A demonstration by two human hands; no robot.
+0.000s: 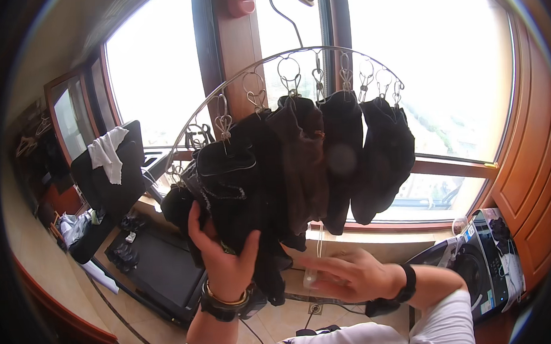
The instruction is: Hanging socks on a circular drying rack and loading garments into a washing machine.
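Note:
A curved metal sock hanger (262, 63) with clips hangs before me by its hook. Several dark socks (298, 171) are clipped along it, black ones and a brownish one. My left hand (224, 260) is against the lower black socks (240, 205) at the left end, thumb and index finger spread. Some of its fingers are hidden behind the fabric. My right hand (347, 274) is blurred, below the middle socks, with its fingers apart and pointing left. A pale looped cord (320, 245) with a clear plastic piece (309, 278) hangs beside its fingertips.
At left stands a treadmill (156, 267) with shoes (123, 257) on it and a white cloth (108, 153) over its dark upper panel. A front-loading washing machine (470, 265) stands at right, items on top. Large windows (436, 75) lie behind the hanger. A black cable (344, 307) crosses the floor.

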